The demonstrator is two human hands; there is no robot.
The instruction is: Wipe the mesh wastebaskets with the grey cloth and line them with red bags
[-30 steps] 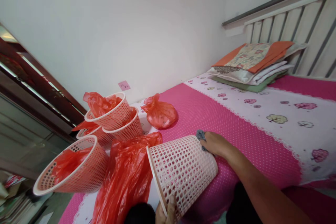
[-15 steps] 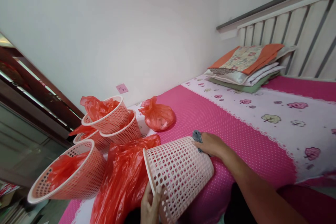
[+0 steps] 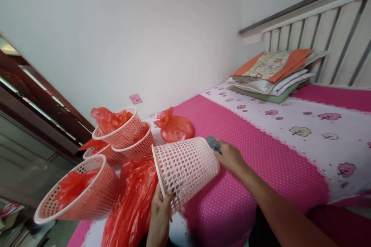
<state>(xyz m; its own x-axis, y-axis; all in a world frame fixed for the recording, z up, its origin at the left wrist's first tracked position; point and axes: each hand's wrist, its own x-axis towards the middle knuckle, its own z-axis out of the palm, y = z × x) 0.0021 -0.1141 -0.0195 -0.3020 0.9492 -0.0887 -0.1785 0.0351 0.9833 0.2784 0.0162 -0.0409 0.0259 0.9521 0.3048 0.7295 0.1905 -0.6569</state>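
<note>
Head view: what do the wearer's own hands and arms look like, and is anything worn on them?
The left hand and right hand are ungloved. No sleeve, watch or bracelet shows on the right forearm, nor on what is visible of the left wrist. No markings or cables are visible.

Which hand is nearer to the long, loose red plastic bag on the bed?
Left. The left hand grips the rim of the pale pink perforated plastic basket, just beside the bag; the right hand, with a grey cloth at the basket's base, is farther right.
</note>
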